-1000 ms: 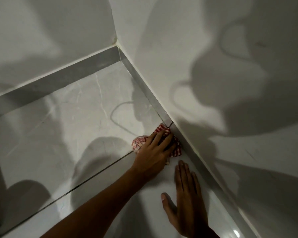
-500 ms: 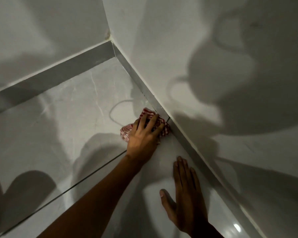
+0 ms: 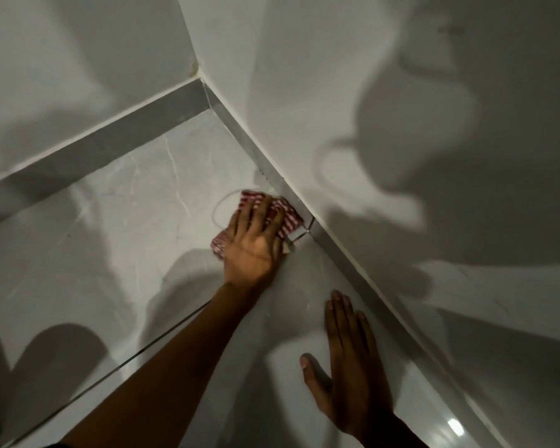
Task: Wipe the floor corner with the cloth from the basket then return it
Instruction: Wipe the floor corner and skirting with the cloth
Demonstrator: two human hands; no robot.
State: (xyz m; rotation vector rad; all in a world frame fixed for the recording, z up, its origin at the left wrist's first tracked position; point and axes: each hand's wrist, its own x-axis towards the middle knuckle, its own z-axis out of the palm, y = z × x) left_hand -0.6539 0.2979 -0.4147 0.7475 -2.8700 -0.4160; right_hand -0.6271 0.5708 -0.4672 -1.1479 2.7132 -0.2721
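A red-and-white checked cloth [image 3: 286, 215] lies bunched on the pale tiled floor against the right skirting. My left hand [image 3: 253, 244] presses flat on top of it, fingers spread over the fabric. My right hand [image 3: 346, 379] rests palm down on the floor nearer to me, fingers together, holding nothing. The floor corner [image 3: 209, 108] where the two walls meet lies farther up from the cloth. The basket is not in view.
Grey skirting [image 3: 94, 150] runs along the left wall and more skirting [image 3: 353, 270] along the right wall. A dark grout line [image 3: 149, 347] crosses the glossy floor under my left forearm. Shadows of my head and arms fall on the walls and the floor.
My left hand has slid the cloth along the right skirting toward the corner, across the grout line. My right hand has stayed planted on the floor.
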